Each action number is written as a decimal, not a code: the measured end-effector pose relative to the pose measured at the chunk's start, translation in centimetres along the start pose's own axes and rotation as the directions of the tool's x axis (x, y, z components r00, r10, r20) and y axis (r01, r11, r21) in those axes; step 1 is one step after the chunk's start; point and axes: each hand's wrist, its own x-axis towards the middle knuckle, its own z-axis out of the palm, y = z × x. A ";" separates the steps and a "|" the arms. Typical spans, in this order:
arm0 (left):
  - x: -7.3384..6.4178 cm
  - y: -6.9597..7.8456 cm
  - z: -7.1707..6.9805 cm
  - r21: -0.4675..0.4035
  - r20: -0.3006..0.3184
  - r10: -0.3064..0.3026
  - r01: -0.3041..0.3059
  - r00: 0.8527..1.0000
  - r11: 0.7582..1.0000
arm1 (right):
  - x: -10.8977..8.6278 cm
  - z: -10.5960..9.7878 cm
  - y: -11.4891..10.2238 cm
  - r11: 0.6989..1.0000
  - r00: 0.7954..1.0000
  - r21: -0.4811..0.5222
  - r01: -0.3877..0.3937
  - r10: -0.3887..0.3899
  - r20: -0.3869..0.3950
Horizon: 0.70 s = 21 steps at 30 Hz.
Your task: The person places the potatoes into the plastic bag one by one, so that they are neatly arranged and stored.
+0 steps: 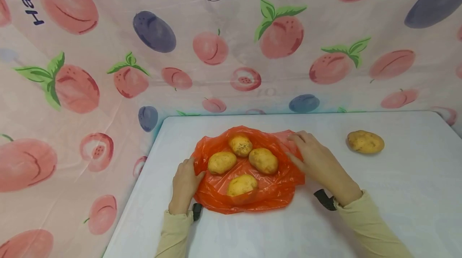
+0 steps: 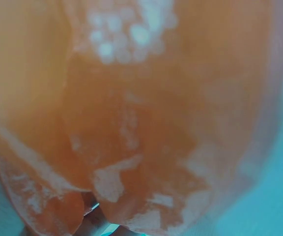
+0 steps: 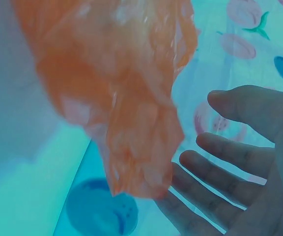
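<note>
A thin red plastic bag (image 1: 213, 198) lies spread on the table, its mouth facing up. Inside it are several potatoes (image 1: 221, 162); the front potato (image 1: 242, 184) is partly covered by the bag's near edge. My left hand (image 1: 185, 184) is at the bag's left rim, thumb over the plastic; whether it pinches the film is hidden. The left wrist view is filled by blurred red plastic (image 2: 156, 123). At the bag's right side is my right hand (image 1: 317, 162), fingers spread and holding nothing. In the right wrist view its straight fingers (image 3: 220, 179) are beside the hanging bag edge (image 3: 136, 147).
Another potato (image 1: 365, 142) lies on the white table (image 1: 397, 194), right of the bag near the back. A fruit-printed cloth (image 1: 173, 101) rises behind the table and along its left side. Dark wrist straps (image 1: 325, 200) show by the sleeves.
</note>
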 end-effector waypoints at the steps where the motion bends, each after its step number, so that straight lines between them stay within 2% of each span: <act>1: 0.0 0.0 0.0 0.000 0.002 -0.002 0.002 1.000 1.000 | -0.1 -0.1 0.2 1.000 1.000 -0.002 -0.008 0.008 -0.002; 9: 0.0 0.0 0.1 0.001 -0.003 0.002 -0.002 1.000 1.000 | -0.8 -1.1 2.2 0.997 0.997 -0.006 -0.079 0.079 0.009; 21: 0.0 0.0 0.1 0.008 -0.006 -0.005 0.005 1.000 1.000 | -1.9 -2.1 5.3 0.993 0.994 -0.057 -0.106 0.106 0.003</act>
